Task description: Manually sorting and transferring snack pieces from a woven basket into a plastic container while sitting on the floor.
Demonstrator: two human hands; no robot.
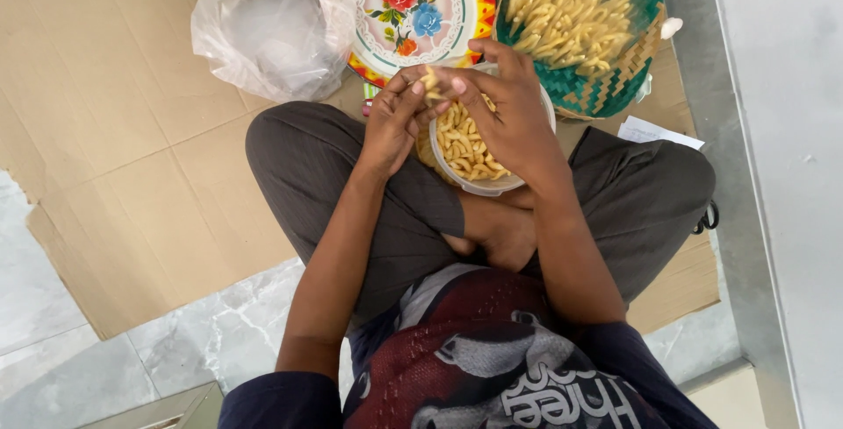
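- The person sat cross-legged on flattened cardboard (132,157) laid over the floor, with a white plastic tub (492,185) of pale, short snack sticks propped on the lap.
- Directly above the tub's far rim, the left hand (395,122) and right hand (505,108) met; both sets of fingertips were pinched shut on one small stick (430,83), held between them.
- The right hand's grip curled over the tub, hiding much of its contents; the left pinched from the tub's left side.
- Working well here seemed to call for keeping the piece over the tub, so that any dropped bit fell back in, and for a light pinch, as the sticks looked brittle.
- Beyond the tub stood a green woven basket (615,86) heaped with similar sticks, and left of that a flowered plate (369,16).
- Further left of the tub lay a crumpled clear plastic bag (272,29) on the cardboard.
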